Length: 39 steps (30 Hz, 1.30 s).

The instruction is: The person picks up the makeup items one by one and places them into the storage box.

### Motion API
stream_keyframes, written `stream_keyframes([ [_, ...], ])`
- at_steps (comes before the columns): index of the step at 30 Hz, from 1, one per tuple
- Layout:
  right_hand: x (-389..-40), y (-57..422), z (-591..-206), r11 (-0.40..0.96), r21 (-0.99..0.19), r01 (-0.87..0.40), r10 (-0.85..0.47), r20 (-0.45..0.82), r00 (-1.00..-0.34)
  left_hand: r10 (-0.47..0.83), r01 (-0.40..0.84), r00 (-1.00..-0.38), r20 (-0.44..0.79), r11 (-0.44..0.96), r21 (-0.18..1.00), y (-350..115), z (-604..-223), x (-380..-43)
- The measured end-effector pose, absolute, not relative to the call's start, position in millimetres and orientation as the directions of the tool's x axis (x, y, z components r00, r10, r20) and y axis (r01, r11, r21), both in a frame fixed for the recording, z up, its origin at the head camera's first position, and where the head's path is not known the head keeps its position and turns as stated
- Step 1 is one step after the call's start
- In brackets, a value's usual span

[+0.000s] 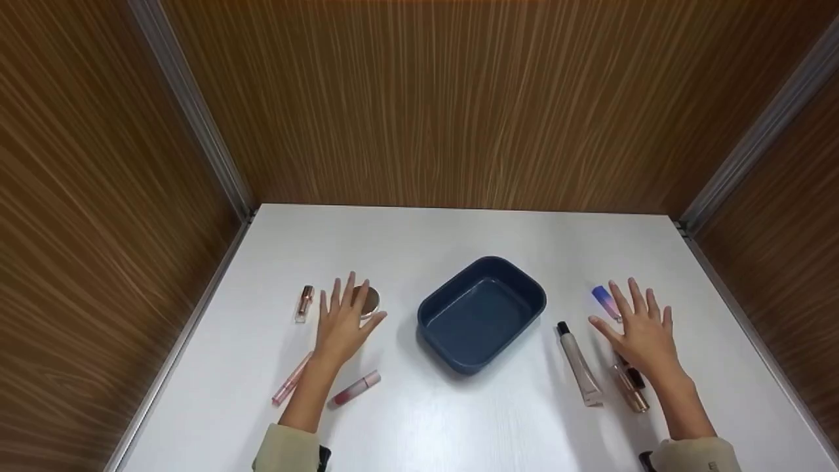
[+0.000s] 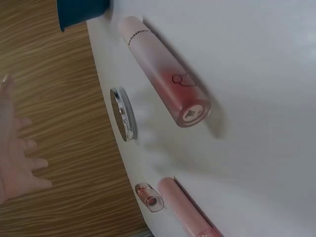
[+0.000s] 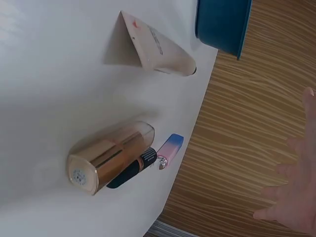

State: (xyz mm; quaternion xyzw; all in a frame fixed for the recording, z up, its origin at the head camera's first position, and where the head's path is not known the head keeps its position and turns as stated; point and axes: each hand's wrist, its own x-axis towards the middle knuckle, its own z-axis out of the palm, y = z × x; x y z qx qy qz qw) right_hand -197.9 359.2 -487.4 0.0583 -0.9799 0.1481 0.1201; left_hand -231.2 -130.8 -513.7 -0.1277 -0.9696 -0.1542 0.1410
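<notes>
With fingers spread, my left hand (image 1: 339,333) hovers over the table's left side, partly covering a round brown-topped compact (image 1: 371,301). Around it lie a clear-cased lipstick (image 1: 304,304), a slim pink tube (image 1: 292,381) and a pink-to-red lip gloss tube (image 1: 355,389). My right hand (image 1: 645,339), also spread, holds nothing. Beyond its fingers is a blue-to-pink tube (image 1: 604,300). Below its palm are a gold-and-clear cosmetic tube (image 1: 629,391) and a dark tube (image 3: 129,174), partly hidden in the head view. A beige squeeze tube (image 1: 579,367) with a black cap lies further left.
Between the hands stands a dark blue rectangular basin (image 1: 452,362), set at an angle on the white table (image 1: 419,432). Wood-grain panels (image 1: 419,105) rise at the back and on both sides.
</notes>
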Motion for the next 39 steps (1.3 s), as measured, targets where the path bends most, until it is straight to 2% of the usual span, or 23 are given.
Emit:
stream_keyframes([
  [11,-202,344,-492,0.914,-0.302,-0.269,-0.159,0.342,-0.926,0.351,0.454,-0.861,0.369,0.857,0.244,-87,-510,-206],
  [18,-204,333,-501,0.897,-0.316,-0.308,-0.181,0.372,-0.91,0.414,0.514,-0.833,0.368,0.825,0.236,-62,-515,-190],
  [27,-205,320,-511,0.876,-0.337,-0.346,-0.203,0.394,-0.896,0.458,0.588,-0.769,0.446,0.78,0.215,-41,-529,-178],
  [39,-202,305,-528,0.845,-0.372,-0.384,-0.2,0.445,-0.873,0.465,0.636,-0.729,0.502,0.732,0.244,-21,-543,-167],
])
